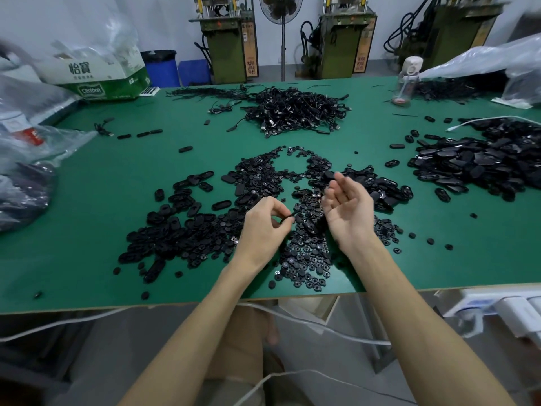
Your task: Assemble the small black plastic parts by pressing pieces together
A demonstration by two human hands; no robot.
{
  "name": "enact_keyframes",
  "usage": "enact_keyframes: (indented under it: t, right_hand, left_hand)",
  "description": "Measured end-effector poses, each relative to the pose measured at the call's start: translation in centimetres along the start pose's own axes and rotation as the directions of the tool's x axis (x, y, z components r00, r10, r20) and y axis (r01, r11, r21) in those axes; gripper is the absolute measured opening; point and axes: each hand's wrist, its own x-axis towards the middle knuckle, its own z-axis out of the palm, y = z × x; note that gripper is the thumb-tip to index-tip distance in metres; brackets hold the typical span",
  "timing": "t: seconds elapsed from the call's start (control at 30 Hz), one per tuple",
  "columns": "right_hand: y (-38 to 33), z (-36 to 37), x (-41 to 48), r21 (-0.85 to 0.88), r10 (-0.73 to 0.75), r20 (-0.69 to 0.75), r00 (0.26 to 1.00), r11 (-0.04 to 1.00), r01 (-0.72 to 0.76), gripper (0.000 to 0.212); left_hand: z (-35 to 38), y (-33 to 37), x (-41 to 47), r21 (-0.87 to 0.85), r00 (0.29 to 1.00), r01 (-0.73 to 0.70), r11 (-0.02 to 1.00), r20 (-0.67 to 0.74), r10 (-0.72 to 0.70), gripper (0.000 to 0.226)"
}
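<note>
1. Head view: the left hand (pixel 265 227) pinches one small black piece (pixel 288 218); the right hand (pixel 347 206) lies palm-up, fingers loose, apparently empty.
2. Around them, loose parts (pixel 307 259) cover the green table (pixel 87 186); most of the work seems left.

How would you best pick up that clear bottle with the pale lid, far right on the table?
Probably round the middle of the bottle, from the near left: it stands upright on the table, with a plastic bag crowding its right.
</note>
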Motion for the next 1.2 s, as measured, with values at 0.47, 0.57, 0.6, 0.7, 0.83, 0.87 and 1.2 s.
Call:
enact_keyframes:
  t: [0.47, 0.57, 0.6, 0.7, 0.83, 0.87, 1.2]
  right_hand:
    - [-0.3, 1.4, 0.0, -0.729, -0.353, 0.139, 0.925, 0.596, 0.337, 0.046]
    - [0.5, 2.1, -0.5, -0.830, -0.376, 0.295, 0.878, 0.354, 0.431, 0.050]
    - [0.9, 2.1, -0.8, -0.841, -0.392, 0.323, 0.861, 0.299, 0.451, 0.051]
    - [1.4, 1.5, -1.4, -0.846, -0.436, 0.324, 0.840, 0.264, 0.463, 0.051]
    - [1.0, 0.3, -1.7, -0.864, -0.429, 0.268, 0.863, 0.288, 0.412, 0.049]
    - [0.8, -0.1, -1.8, -0.864, -0.422, 0.260, 0.869, 0.300, 0.404, 0.049]
    - [-1.6, -2.5, -2.5, -0.801, -0.265, 0.303, 0.915, 0.450, 0.395, 0.042]
  left_hand:
    - [0.2, 2.1, 1.8, -0.025, 0.998, -0.026, 0.999, -0.050, 0.025, 0.011]
    - [1.3, 3.9, 3.9, -0.215, 0.989, 0.131, 0.968, -0.031, -0.141, 0.011]
    - [1.8, 4.5, 4.8, -0.274, 0.979, 0.193, 0.942, -0.007, -0.203, 0.010]
    - [3.3, 5.9, 7.3, -0.337, 0.952, 0.303, 0.891, 0.064, -0.300, 0.009]
    - [5.6, 6.6, 9.2, -0.393, 0.918, 0.388, 0.834, 0.246, -0.311, 0.009]
    - [6.1, 6.5, 9.5, -0.411, 0.906, 0.407, 0.816, 0.298, -0.302, 0.011]
    - [4.4, 5.4, 8.4, -0.368, 0.946, 0.281, 0.886, 0.261, -0.192, 0.027]
